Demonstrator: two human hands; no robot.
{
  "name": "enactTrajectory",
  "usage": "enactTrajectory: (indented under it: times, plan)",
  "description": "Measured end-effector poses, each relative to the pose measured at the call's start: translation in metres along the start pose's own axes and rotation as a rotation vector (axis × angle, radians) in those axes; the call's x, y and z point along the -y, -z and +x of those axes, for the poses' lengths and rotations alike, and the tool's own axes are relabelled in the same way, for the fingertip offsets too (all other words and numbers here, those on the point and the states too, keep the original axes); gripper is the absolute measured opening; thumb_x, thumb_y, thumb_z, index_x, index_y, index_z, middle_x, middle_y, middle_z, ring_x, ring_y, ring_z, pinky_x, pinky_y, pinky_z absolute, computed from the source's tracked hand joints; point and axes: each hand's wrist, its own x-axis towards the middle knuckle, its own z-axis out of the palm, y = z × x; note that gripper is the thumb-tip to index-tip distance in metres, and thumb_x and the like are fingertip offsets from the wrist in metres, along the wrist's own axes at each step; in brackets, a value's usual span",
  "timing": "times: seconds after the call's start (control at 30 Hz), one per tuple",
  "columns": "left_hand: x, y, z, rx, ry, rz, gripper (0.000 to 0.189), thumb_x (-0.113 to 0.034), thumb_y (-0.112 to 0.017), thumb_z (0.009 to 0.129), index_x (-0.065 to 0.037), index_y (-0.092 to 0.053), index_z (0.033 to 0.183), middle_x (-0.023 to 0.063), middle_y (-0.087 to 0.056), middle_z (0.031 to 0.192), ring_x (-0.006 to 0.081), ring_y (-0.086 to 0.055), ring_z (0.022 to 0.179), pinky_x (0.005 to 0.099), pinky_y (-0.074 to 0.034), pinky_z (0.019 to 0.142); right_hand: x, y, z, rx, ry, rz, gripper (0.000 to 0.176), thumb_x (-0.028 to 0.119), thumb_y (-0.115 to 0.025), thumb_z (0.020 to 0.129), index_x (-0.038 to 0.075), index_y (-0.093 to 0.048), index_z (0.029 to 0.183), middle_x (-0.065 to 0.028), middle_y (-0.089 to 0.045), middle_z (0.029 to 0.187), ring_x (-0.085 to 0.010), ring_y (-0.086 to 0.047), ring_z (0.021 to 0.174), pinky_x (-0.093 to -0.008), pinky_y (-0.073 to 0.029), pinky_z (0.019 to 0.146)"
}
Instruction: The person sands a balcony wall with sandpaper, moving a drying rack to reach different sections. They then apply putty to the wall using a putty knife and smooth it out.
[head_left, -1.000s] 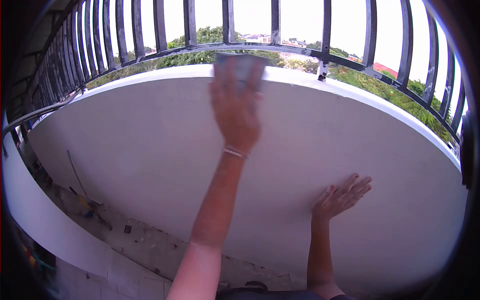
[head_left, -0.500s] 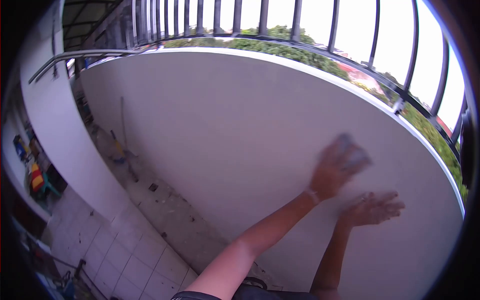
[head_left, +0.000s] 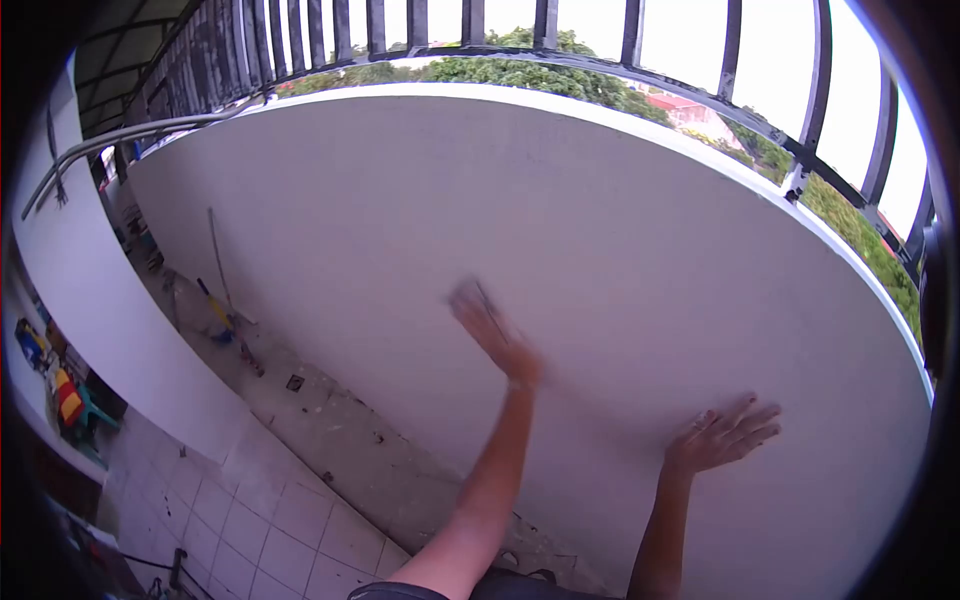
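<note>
My left hand (head_left: 495,335) is pressed against the grey plastered wall (head_left: 380,220), blurred by motion. Under its fingers is a thin dark-grey piece that looks like sandpaper (head_left: 463,290); its edge shows past the fingertips, the rest is covered by the hand. Farther right and lower, my right hand (head_left: 722,438) rests on the same wall with fingers spread, holding nothing. Whitish dust marks its fingers.
A white ledge with a black metal railing (head_left: 630,70) tops the wall. At left stand a white pillar (head_left: 120,310) and a bent pipe (head_left: 130,135). Long-handled tools (head_left: 218,310) lean near the far wall. Debris dots the concrete strip (head_left: 330,430) beside floor tiles (head_left: 240,530).
My left hand has swept left across the wall with the sandpaper. My right hand stays at nearly the same spot, and the view has shifted slightly.
</note>
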Motion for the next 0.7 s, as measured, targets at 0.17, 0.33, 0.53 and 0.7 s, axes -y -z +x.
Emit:
enactTrajectory:
  times: [0.17, 0.33, 0.53, 0.7]
  plan:
    - [-0.076, 0.000, -0.126, 0.399, -0.280, 0.214, 0.067, -0.030, -0.049, 0.095, -0.008, -0.028, 0.154, 0.0250, -0.018, 0.160, 0.0533, -0.009, 0.146, 0.0616, -0.016, 0.116, 0.013, 0.001, -0.013, -0.004, -0.059, 0.015, 0.056, 0.039, -0.020, 0.107, 0.012, -0.029, 0.155, -0.0220, -0.020, 0.161, -0.0477, -0.015, 0.147, -0.0586, -0.019, 0.115]
    - [-0.090, -0.012, -0.011, 0.455, -0.652, 0.099, 0.059, -0.031, -0.048, 0.093, -0.010, -0.043, 0.148, 0.0211, -0.029, 0.157, 0.0566, -0.015, 0.143, 0.0644, -0.018, 0.115, 0.014, 0.001, -0.009, -0.019, -0.029, 0.043, 0.057, 0.039, -0.020, 0.106, 0.012, -0.026, 0.155, -0.0236, -0.019, 0.160, -0.0472, -0.013, 0.148, -0.0582, -0.017, 0.116]
    - [-0.049, -0.006, 0.040, 0.183, -0.144, 0.092, 0.056, -0.029, -0.029, 0.103, -0.006, -0.027, 0.154, 0.0238, -0.014, 0.161, 0.0471, -0.007, 0.148, 0.0546, -0.011, 0.120, 0.017, 0.000, -0.007, -0.027, -0.039, 0.051, 0.057, 0.038, -0.020, 0.106, 0.010, -0.029, 0.154, -0.0238, -0.019, 0.160, -0.0468, -0.013, 0.148, -0.0565, -0.016, 0.117]
    - [-0.027, 0.009, -0.120, 0.373, -0.225, 0.114, 0.063, -0.024, -0.039, 0.099, -0.001, -0.019, 0.155, 0.0319, -0.007, 0.159, 0.0542, -0.001, 0.146, 0.0615, -0.008, 0.117, 0.018, 0.002, -0.008, -0.029, -0.043, 0.035, 0.055, 0.036, -0.022, 0.106, 0.009, -0.029, 0.154, -0.0228, -0.020, 0.160, -0.0473, -0.015, 0.147, -0.0564, -0.018, 0.116]
